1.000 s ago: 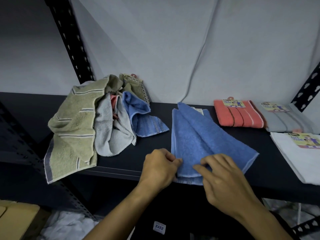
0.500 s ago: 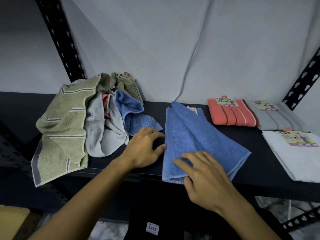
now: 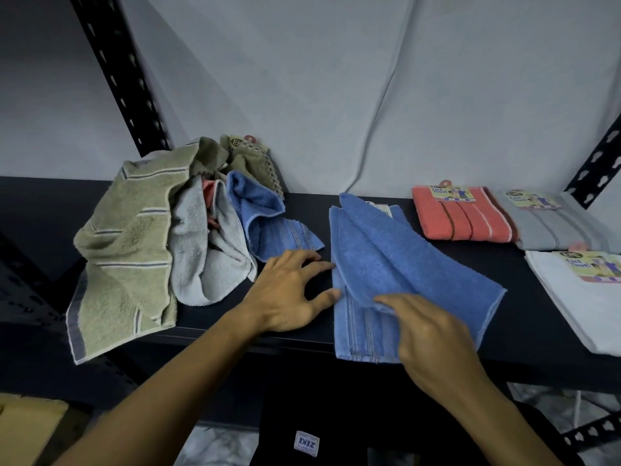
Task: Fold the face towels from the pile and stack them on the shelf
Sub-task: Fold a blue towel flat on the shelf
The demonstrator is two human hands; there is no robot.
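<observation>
A blue face towel (image 3: 396, 260) lies partly folded on the dark shelf (image 3: 524, 317), its near edge hanging over the front lip. My right hand (image 3: 426, 334) rests on its near part and pinches the edge of the upper layer. My left hand (image 3: 289, 294) lies flat on the shelf with spread fingers, the fingertips touching the towel's left edge. To the left sits the loose pile (image 3: 174, 237): an olive striped towel, a grey one, another blue one and a bit of pink.
Folded labelled towels lie on the right: a coral one (image 3: 463, 216), a grey one (image 3: 557, 227) and a white one (image 3: 584, 297) nearest me. Black perforated uprights (image 3: 124, 82) stand at the back left and right. A cardboard box (image 3: 30, 428) sits below left.
My left hand let go of the towel's near corner and moved up and left to lie flat beside its left edge. My right hand stayed on the near part of the towel.
</observation>
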